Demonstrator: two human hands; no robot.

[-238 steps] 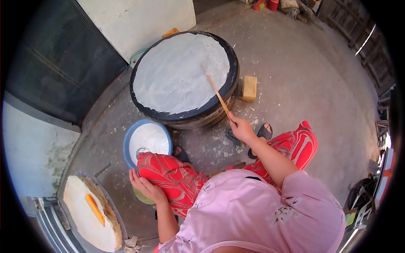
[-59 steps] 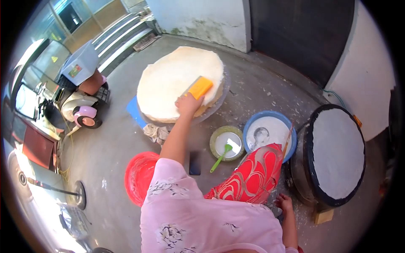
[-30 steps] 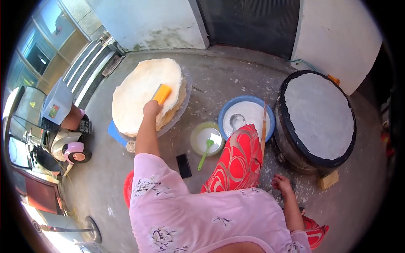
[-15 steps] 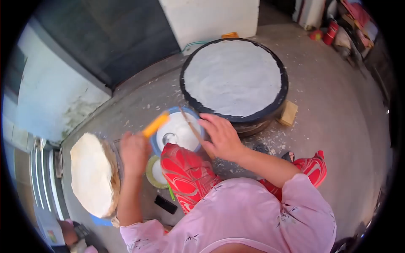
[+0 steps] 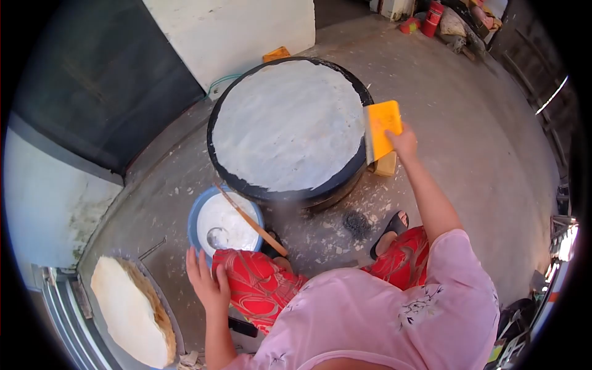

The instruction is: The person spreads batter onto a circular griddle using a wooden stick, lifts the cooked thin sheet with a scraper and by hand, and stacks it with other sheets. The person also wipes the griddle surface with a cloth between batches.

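Observation:
My right hand (image 5: 404,142) grips a yellow scraper (image 5: 384,129) with a pale blade, held at the right edge of a large round black griddle (image 5: 216,161). A thin white sheet (image 5: 290,126) covers most of the griddle top. My left hand (image 5: 208,283) has its fingers spread and holds nothing, beside my left knee. Just beyond it, a blue basin (image 5: 193,225) holds white batter and a round ladle (image 5: 217,237). A wooden stick (image 5: 250,221) lies across the basin, its near end by my knee.
A stack of round pale sheets (image 5: 129,311) lies at the lower left. A dark phone (image 5: 243,327) is near my left forearm. A yellow block (image 5: 386,164) sits by the griddle's right side, and a black scouring pad (image 5: 356,225) on the floor. Red containers (image 5: 431,18) stand far back.
The scraper has gone from the sheet stack to the griddle's right edge, passing from my left hand to my right. My left hand has let go of it. The view has turned right.

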